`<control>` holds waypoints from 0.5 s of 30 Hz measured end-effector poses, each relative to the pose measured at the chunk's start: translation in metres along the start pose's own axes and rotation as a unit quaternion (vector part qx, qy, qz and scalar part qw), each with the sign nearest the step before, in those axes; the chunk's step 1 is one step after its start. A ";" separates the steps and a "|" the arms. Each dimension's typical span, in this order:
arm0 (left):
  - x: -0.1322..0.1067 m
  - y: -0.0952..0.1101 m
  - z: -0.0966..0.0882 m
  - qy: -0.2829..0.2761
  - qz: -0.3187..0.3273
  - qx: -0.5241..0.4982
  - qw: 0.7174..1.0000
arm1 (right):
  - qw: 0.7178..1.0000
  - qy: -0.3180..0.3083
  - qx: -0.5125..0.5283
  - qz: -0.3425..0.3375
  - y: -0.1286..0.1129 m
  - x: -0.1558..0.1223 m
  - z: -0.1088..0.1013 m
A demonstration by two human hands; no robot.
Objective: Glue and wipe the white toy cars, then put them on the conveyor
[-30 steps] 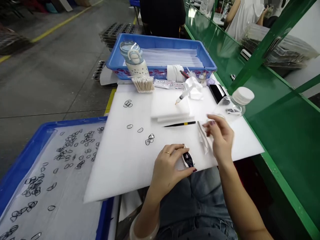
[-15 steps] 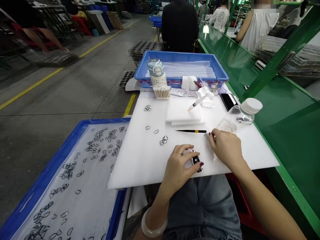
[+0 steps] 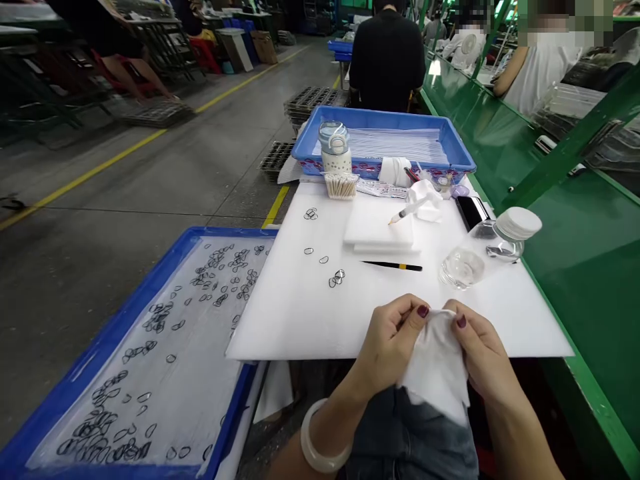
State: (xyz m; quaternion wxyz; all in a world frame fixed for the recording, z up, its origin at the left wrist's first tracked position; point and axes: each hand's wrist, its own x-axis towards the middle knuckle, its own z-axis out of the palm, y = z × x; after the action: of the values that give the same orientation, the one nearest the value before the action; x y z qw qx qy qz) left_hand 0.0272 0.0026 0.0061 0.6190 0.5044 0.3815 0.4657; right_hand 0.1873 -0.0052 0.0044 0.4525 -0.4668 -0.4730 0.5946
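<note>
Between my two hands hangs a white cloth (image 3: 436,363), its upper edge pinched by both and its lower part draped over my lap. My left hand (image 3: 393,343) grips it with thumb and bent fingers. On the other side my right hand (image 3: 483,350) pinches it the same way. Whether a small piece lies inside the folds is hidden. Ahead of my hands, black tweezers (image 3: 393,265) with a yellow band rest on the white board (image 3: 290,320). Several thin black rings (image 3: 337,278) lie in small groups to the left.
A clear bottle (image 3: 505,240) with a white cap stands at right near a phone (image 3: 471,212). A syringe (image 3: 407,211) lies on white pads (image 3: 377,230). Behind are cotton swabs (image 3: 341,186), a cup (image 3: 335,148) and a blue tray (image 3: 463,163). Another blue tray (image 3: 165,257) holds many rings at left.
The small glossy black piece that was in my left hand is out of sight. My hands have come together over the board's front edge and now hold the white cloth. The view has shifted left.
</note>
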 end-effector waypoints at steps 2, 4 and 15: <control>0.001 -0.004 -0.005 0.029 0.003 0.050 0.998 | 0.999 0.037 0.027 -0.008 0.010 -0.005 -0.001; 0.004 -0.008 -0.021 0.087 0.029 0.160 0.983 | 0.995 0.090 0.034 -0.027 0.016 -0.007 -0.009; 0.007 -0.024 -0.114 0.296 -0.032 0.575 0.762 | 0.840 0.327 -0.074 -0.426 -0.073 0.032 -0.052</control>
State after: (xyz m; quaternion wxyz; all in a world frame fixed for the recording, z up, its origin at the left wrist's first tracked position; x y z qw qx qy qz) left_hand -0.0735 0.0380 -0.0407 0.0831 0.5904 0.7579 0.2649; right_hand 0.2400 0.0443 0.0662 0.7540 -0.4184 -0.4922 0.1193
